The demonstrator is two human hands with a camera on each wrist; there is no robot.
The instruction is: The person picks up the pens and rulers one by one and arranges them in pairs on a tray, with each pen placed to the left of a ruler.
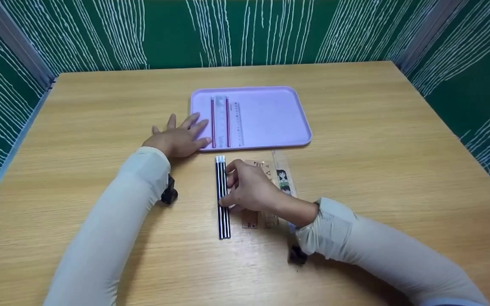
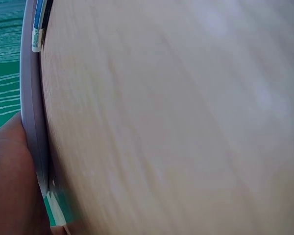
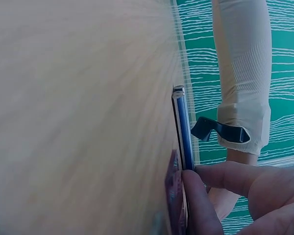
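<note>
Dark pencils (image 1: 223, 197) pinched by the right hand (image 1: 251, 187) near the pink tray (image 1: 270, 123); left hand (image 1: 179, 138) flat, fingers spread, touching the tray's left edge; bare worktop (image 1: 398, 148) right.

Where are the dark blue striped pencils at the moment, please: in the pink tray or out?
Out: the dark blue striped pencils lie on the wooden table before the pink tray, touched by the right hand.

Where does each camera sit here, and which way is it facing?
Head: above, looking forward and down at the table, pink tray and dark pencils; both sleeved arms show.
Left wrist: low along the tabletop toward the tray's edge; left hand shows.
Right wrist: low along the tabletop at the pencils; right hand's fingers show.
Shared: pencils, tray.
</note>
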